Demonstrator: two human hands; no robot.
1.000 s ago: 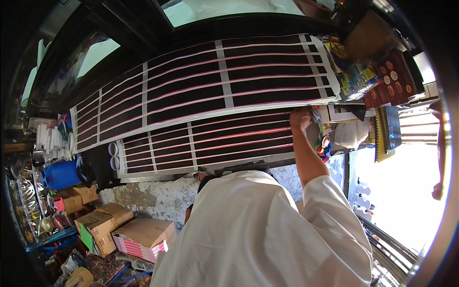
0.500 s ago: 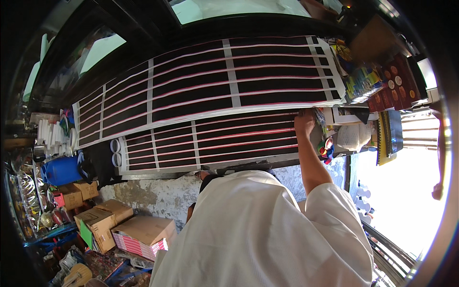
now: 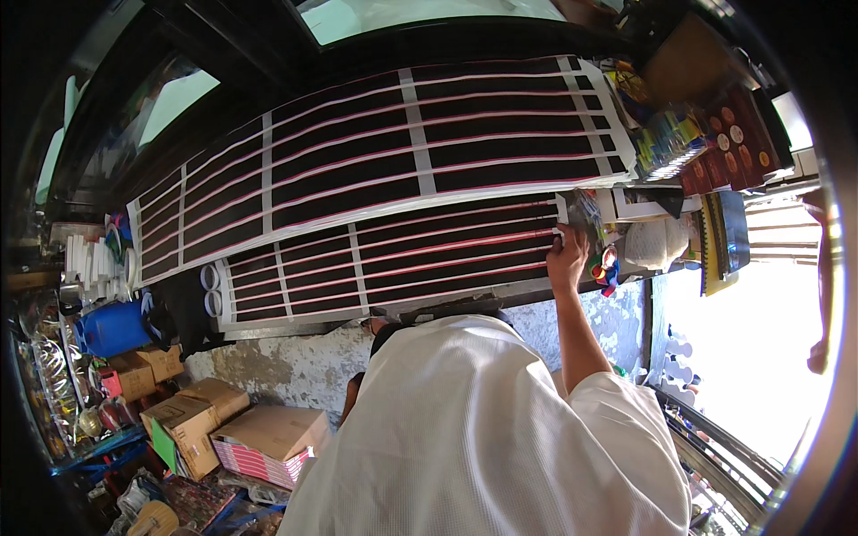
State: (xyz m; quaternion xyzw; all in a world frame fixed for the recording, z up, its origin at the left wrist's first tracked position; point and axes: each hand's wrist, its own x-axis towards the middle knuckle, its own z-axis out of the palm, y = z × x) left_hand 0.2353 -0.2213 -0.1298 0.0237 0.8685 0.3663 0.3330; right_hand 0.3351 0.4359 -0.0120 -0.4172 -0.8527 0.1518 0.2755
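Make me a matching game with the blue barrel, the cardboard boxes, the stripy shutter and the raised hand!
Things:
1. blue barrel
2. cardboard boxes
3. stripy shutter
4. raised hand

Places:
A. at the shutter's right end
B. stacked at lower left
C. spread across the upper middle
D. at the left, above the boxes

Pairs: 1-D, 2-B, 3-C, 4-A

clear plastic packet (image 3: 585,214) | upright | at right end of dark striped panel (image 3: 429,241) | held
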